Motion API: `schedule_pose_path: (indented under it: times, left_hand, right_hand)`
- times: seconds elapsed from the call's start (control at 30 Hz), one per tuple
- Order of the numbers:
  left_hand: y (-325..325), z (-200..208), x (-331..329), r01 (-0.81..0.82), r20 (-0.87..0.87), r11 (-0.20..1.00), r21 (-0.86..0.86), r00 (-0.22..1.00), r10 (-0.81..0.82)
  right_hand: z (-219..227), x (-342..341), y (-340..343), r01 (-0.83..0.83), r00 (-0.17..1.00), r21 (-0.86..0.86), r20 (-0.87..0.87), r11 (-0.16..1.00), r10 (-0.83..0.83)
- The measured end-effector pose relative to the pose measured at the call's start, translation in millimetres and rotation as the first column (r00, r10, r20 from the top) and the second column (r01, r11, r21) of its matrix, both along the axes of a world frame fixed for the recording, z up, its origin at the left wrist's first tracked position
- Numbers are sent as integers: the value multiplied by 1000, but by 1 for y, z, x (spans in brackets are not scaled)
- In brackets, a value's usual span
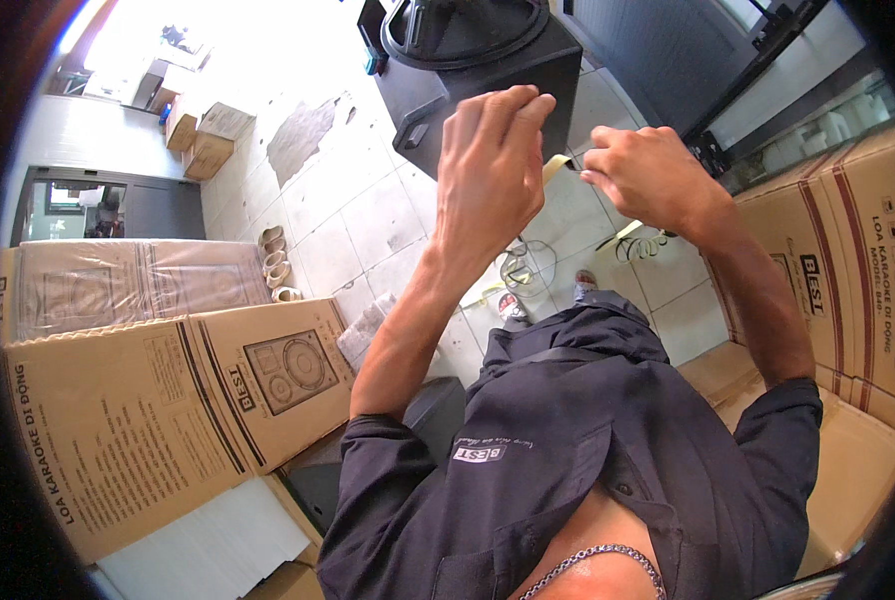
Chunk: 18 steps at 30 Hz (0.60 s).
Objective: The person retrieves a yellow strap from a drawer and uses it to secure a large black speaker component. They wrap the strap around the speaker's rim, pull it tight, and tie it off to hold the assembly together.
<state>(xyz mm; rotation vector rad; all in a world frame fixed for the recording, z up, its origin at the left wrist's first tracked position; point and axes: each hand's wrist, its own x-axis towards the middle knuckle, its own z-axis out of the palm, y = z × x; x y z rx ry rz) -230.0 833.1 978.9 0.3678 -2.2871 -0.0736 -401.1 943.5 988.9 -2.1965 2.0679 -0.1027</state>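
Note:
My left hand (pixel 493 160) is raised in front of the black speaker cabinet (pixel 438 92), its fingers curled and closed. My right hand (pixel 653 178) sits to its right, thumb and fingers pinched together. A narrow pale yellow strip (pixel 556 168) spans the gap between both hands, with a dark bit near the right fingertips. My left fingers hide its other end. A large black round loudspeaker driver (pixel 463 35) rests on top of the cabinet. Curled lengths of yellowish strip (pixel 636 242) lie on the floor below my right hand.
Printed cardboard speaker boxes (pixel 268 375) stand at the left, and more boxes (pixel 828 270) line the right. Shoes (pixel 276 260) rest on the tiled floor beside the left boxes. Small cartons (pixel 208 150) are at the far left. A dark panel (pixel 658 55) stands at the back right.

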Motion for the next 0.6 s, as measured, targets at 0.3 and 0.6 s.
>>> schedule_pose_path:
  times: [0.3, 0.6]
  left_hand:
    - [43, -77, -29, 333, -254, 234, 913, 915, -314]
    - [-21, -111, 33, -8, -16, -36, 999, 791, -612]
  right_hand:
    - [19, -30, 1, 6, 955, 421, 266, 907, -130]
    - [9, -124, 44, -4, 875, 456, 432, 890, -217]
